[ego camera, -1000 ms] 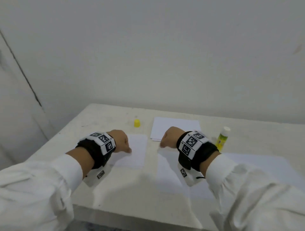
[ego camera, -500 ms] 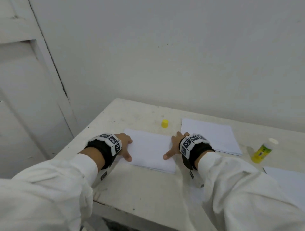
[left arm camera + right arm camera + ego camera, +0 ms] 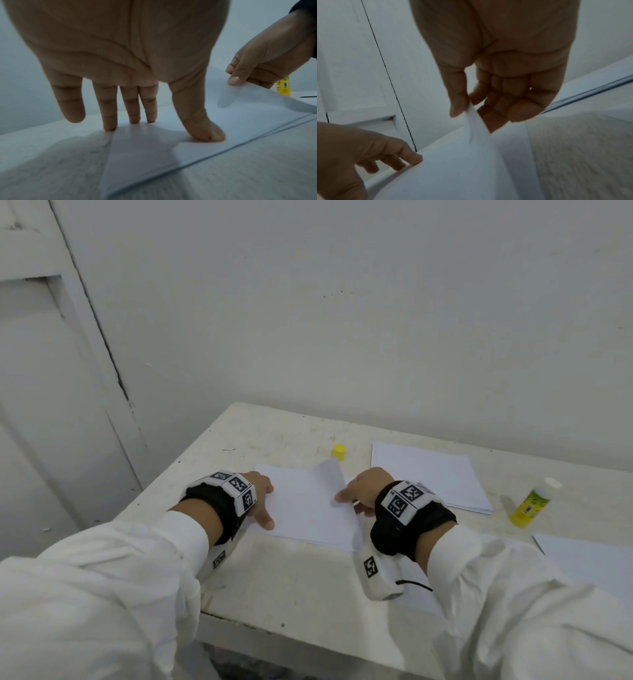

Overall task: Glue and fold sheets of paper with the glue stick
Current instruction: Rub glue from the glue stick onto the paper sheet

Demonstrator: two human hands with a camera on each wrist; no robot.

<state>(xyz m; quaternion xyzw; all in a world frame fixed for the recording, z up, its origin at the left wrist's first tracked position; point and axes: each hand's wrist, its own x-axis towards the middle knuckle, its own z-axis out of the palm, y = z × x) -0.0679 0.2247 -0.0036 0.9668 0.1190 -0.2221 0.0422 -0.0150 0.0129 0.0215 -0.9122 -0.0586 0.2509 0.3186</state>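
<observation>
Bare table [image 3: 301,583] lies open before the paper stack [image 3: 305,508], while behind it a yellow cap [image 3: 338,452], a second paper pile [image 3: 428,474] and the upright glue stick [image 3: 532,503] crowd the wall side.

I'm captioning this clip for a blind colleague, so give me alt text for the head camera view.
A person's right hand pinches and lifts the edge of the top sheet of a paper pile, while the left hand presses its other side flat on a white table. Behind lie a yellow cap, another paper stack and an uncapped glue stick.
</observation>
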